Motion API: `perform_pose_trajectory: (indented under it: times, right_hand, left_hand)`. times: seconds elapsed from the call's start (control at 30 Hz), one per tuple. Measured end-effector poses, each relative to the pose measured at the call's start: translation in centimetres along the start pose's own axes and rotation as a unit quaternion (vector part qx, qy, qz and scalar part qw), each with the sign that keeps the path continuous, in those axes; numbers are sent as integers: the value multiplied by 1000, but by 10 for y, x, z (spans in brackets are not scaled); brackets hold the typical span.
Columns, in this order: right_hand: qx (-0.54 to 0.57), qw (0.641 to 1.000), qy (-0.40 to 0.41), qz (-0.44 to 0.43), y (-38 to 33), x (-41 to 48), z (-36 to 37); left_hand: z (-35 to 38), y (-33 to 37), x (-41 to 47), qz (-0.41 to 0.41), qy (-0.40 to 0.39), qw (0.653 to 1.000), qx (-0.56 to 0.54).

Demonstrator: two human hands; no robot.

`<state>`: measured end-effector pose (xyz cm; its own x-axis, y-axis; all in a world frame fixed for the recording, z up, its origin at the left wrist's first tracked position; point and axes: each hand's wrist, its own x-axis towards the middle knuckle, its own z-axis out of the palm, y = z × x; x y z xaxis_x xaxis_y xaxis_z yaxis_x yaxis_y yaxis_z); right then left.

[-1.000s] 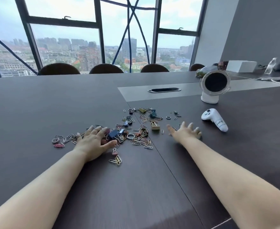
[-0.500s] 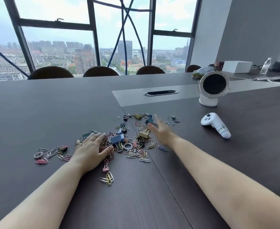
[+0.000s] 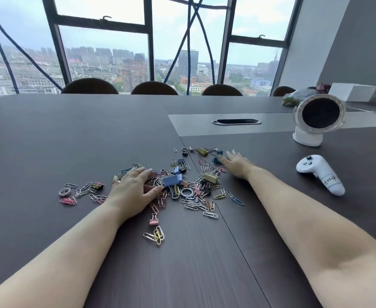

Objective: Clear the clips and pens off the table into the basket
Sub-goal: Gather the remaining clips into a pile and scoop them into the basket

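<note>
You sit at a long dark conference table (image 3: 71, 134) in a high-rise office meeting room. At twelve o'clock, four rounded chair backs (image 3: 154, 88) line its far edge beneath tall dark-framed windows (image 3: 107, 52) that look out over a city skyline. At one o'clock a grey inset strip (image 3: 193, 126) holds an oval cable port (image 3: 236, 122). Just ahead of you lie scattered paper clips and binder clips (image 3: 171, 180), and a white box (image 3: 352, 91) sits at two o'clock.

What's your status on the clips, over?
Both hands open: left hand flat on the clip pile, right hand at its far right edge. Clips all on the table. No basket or pens in view. Nothing blocking; white controller sits off right.
</note>
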<state>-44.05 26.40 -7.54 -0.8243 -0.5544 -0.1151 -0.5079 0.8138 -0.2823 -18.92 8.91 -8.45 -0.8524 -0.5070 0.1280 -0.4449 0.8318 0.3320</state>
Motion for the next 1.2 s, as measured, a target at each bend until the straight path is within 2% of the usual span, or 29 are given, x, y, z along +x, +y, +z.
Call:
perform_pose_trajectory:
  times: [0.13,0.27,0.3,0.37,0.43,0.47,0.53,0.57,0.73,0.93,1.07,1.2]
  right_hand:
    - [34,991,-42,-122,-30,-21,8]
    - [143,968,-110,-174,-50,-33,4]
    - [170,965,-87,-182,-51,-30,1]
    - [172,970,13,-170,-45,-9,-4]
    - [106,984,76,-117,-30,18,-4]
    - [74,992,74,-76,-25,29,-1]
    - [29,998,48,-26,-22,48,5]
    - [24,999,32,-31,-25,56,5]
    - [63,988,-46,-136,-60,72,4]
    - [9,968,-107,-226,-99,72,10]
    - [-11,944,-152,-291,-116,47,13]
    - [14,935,-164,-315,-108,4,16]
  left_hand:
    - [-2,1,-1,-4,-2,1000,-2]
    - [-3,1,-2,-1,-1,1000,-3]
    - [-3,1,-2,-1,0,1000,-4]
    - [-3,1,-2,-1,4,1000,-9]
    - [-3,1,-2,-2,9,1000,-14]
    - [-3,0,-2,-4,12,1000,-15]
    - [-2,0,-2,-8,13,1000,-13]
    - [-2,0,-1,-10,14,1000,-12]
    - [0,0,0,-16,19,1000,-17]
    - [-1,-1,1,-44,31,998,-20]
    - [-2,0,1,-44,21,999,-9]
    - [-4,1,-2,-40,31,999,-5]
